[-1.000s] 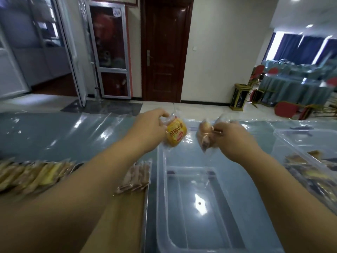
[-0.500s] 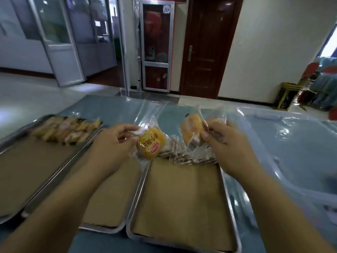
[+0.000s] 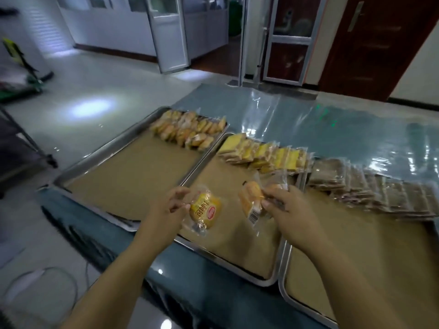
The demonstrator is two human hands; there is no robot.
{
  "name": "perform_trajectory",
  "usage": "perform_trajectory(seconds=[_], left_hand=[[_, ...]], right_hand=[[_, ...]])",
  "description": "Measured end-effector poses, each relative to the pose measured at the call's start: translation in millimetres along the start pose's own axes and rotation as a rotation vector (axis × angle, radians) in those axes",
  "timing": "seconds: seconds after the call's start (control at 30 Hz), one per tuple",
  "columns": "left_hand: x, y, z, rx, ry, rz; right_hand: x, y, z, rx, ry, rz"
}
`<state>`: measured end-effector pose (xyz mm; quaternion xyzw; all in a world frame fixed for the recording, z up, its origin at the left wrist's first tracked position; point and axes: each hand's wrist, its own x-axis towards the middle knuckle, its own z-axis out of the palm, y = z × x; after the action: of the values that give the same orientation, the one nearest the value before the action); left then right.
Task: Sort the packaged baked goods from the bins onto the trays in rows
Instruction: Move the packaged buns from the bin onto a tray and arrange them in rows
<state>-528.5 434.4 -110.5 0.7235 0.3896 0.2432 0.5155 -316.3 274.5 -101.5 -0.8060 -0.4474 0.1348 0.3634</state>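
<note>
My left hand [image 3: 169,210] pinches a clear-wrapped yellow bun with a red label [image 3: 205,210] by its left edge. My right hand [image 3: 288,210] holds another wrapped bun [image 3: 250,203], barcode side up, with a second packet [image 3: 275,187] behind the fingers. Both hands hover over the middle tray [image 3: 228,260]. That tray carries a row of yellow cake slices [image 3: 263,154] at its far end. The left tray [image 3: 95,160] has round buns [image 3: 190,130] in rows at its far end. The right tray [image 3: 285,290] holds a row of brown packets [image 3: 370,184].
All three metal trays are lined with brown paper and stand side by side on a blue-green table covered in clear plastic [image 3: 332,124]. A cable [image 3: 47,288] lies on the floor at the lower left. Glass doors and a dark wooden door [image 3: 380,43] stand beyond.
My view has swung left from the clear bin to the trays. Both hands have carried their buns along and now hover over the middle tray.
</note>
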Motion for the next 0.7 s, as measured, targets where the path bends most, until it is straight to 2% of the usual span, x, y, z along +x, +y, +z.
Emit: perform_trajectory(seconds=[0.2, 0.3, 0.37, 0.43, 0.57, 0.63, 0.7], left_hand=[[64, -48, -42, 0.01, 0.006, -0.195], [89, -65, -58, -0.076, 0.096, -0.216], [100, -79, -69, -0.044, 0.163, -0.222], [105, -94, -80, 0.072, 0.186, -0.253], [111, -116, -103, 0.608, 0.021, -0.289], [118, -122, -115, 0.715, 0.01, -0.284], [129, -128, -128, 0.748, 0.001, -0.186]], right_hand=[[69, -15, 61, 0.103, -0.059, 0.052], [96, -25, 86, 0.101, -0.095, 0.06], [108, -30, 100, 0.101, -0.129, 0.076], [114, -36, 112, 0.09, -0.159, 0.084], [117, -43, 129, 0.079, -0.188, 0.111], [119, -46, 139, 0.059, -0.176, 0.132], [121, -51, 149, 0.045, -0.141, 0.166]])
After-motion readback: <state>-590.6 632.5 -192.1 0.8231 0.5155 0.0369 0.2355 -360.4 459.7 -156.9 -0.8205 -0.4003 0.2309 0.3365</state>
